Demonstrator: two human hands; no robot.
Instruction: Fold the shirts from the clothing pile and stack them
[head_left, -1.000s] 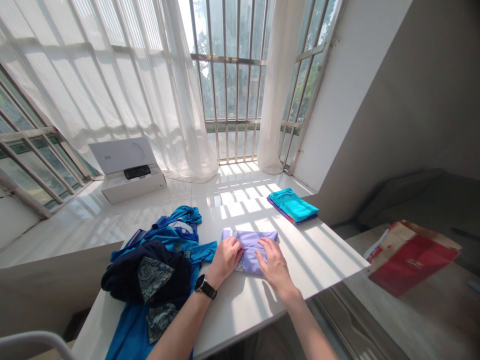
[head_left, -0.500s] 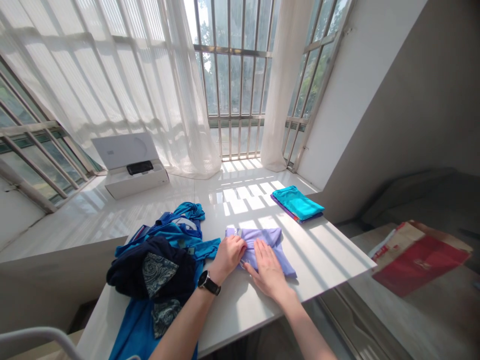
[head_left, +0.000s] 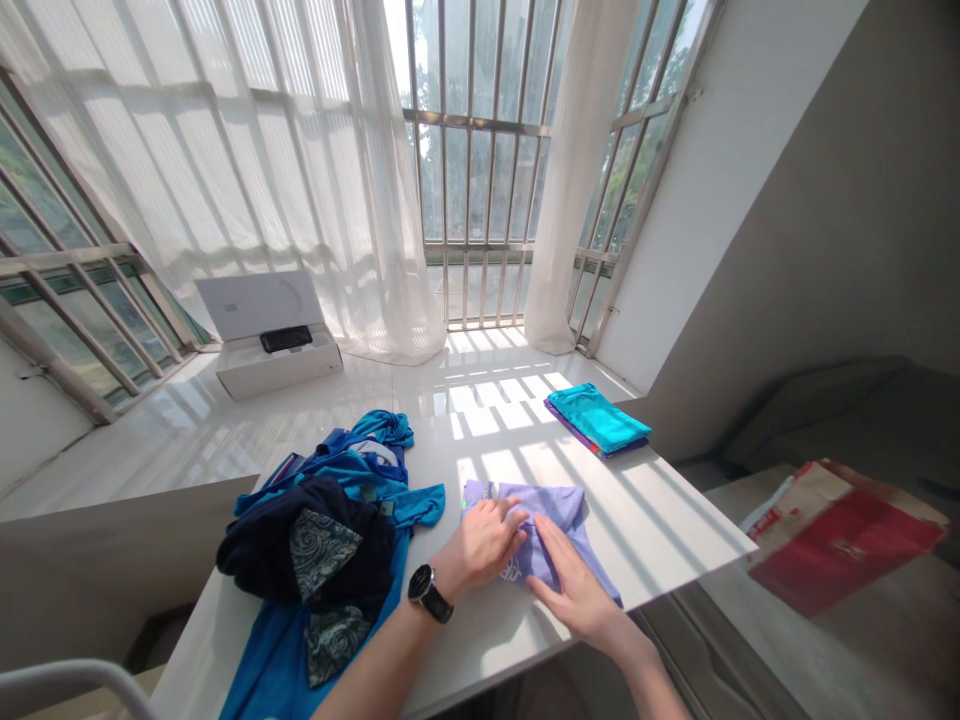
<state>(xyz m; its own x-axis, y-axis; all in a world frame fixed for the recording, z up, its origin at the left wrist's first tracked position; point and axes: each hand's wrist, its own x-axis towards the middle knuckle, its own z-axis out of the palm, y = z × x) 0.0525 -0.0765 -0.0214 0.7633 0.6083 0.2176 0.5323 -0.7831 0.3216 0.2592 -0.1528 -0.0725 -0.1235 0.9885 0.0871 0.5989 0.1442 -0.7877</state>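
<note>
A lavender garment (head_left: pixel 564 497), perhaps a T-shirt, lies folded into a compact shape on the white table, with pale print showing near its lower left. My left hand (head_left: pixel 486 542), with a round black watch (head_left: pixel 430 592) on the wrist, rests on its left part, fingers apart and a little bent. Flat on the right side of the cloth is my right hand (head_left: pixel 576 588), fingers stretched out and thumb spread. Left of my hands sits a loose heap of blue and dark navy clothes (head_left: pixel 337 530), one with a swirl-patterned patch. Folded turquoise cloth (head_left: pixel 600 417) lies on purple cloth at the back right.
On the ledge by the barred window stands an open white box (head_left: pixel 281 372) holding a black device (head_left: pixel 286 339). Sheer curtains (head_left: pixel 360 200) hang behind. A red and tan paper bag (head_left: pixel 847 540) is beyond the table's right edge. A pale curved bar (head_left: pixel 75 672) crosses the lower left.
The lavender garment has shifted right and toward me, and both hands have moved with it. My left hand's fingers now reach further over the cloth. The view has tilted slightly.
</note>
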